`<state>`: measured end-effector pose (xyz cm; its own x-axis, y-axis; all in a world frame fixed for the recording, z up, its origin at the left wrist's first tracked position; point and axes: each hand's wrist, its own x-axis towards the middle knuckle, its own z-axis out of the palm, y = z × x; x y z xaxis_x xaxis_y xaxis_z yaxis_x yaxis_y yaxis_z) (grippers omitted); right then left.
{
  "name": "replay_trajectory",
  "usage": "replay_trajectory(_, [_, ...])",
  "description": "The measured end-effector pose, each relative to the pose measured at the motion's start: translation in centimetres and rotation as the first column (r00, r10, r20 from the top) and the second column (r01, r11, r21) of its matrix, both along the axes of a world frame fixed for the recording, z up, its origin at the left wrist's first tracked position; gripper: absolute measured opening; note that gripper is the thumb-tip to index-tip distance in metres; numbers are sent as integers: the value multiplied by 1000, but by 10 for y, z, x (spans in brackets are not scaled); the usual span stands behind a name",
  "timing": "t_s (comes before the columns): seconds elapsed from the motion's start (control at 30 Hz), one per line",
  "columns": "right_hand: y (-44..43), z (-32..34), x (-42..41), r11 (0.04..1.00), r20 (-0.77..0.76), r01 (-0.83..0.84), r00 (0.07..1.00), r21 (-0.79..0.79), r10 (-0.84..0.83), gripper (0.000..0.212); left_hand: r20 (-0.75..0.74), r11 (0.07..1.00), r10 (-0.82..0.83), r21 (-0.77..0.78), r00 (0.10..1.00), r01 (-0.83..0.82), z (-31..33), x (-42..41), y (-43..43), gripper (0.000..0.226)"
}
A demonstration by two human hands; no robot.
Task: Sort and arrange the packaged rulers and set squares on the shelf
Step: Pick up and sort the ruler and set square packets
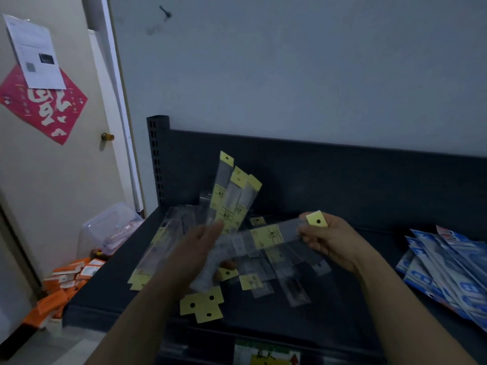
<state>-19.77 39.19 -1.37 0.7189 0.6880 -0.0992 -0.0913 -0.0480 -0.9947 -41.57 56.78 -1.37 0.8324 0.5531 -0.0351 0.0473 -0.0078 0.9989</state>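
Dark shelf (pixel 126 280) set against a pale wall (pixel 290 75); slotted upright (pixel 157 159) at the back-left corner.

- A fanned bundle (pixel 232 196) of packaged rulers is gripped low down by the left hand (pixel 200 246), with the fingers wrapped round it.
- A single packaged ruler (pixel 266 237) is pinched near its yellow header tab (pixel 317 219) by the right hand (pixel 332 241), held just above the shelf.
- Loose packs (pixel 276 272) lie scattered beneath it.

Handling is judged as light, stiff along the length, with slick clear sleeves that are likely to slide in a stack. The card header is judged the surest hold.

Open room is seen right of centre, before the blue packs (pixel 448 267). The front lip is close, and some tabs already overhang it.
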Motion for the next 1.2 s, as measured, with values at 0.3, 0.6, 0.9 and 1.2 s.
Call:
replay_trajectory(0.3, [21, -10, 2, 978, -147, 166, 978, 129, -147, 9, 11, 984, -148, -100, 989, 148, -4, 29, -30, 19])
replay_trajectory(0.6, [22, 0, -15, 967, -124, -248, 959, 57, 254, 20, -34, 923, -319, -239, 947, 303, -17, 74, -73, 37])
replay_trajectory(0.9, [-32, 49, 15, 890, 379, -282, 828, -358, 415, 34, 53, 990, 98, 100, 994, -103, -1, 83, -38, 71])
replay_trajectory(1.2, [-56, 4, -7, 708, 592, 20, 565, -706, 575, 20, -85, 957, -53, 280, 995, 75, -20, 68, -25, 59])
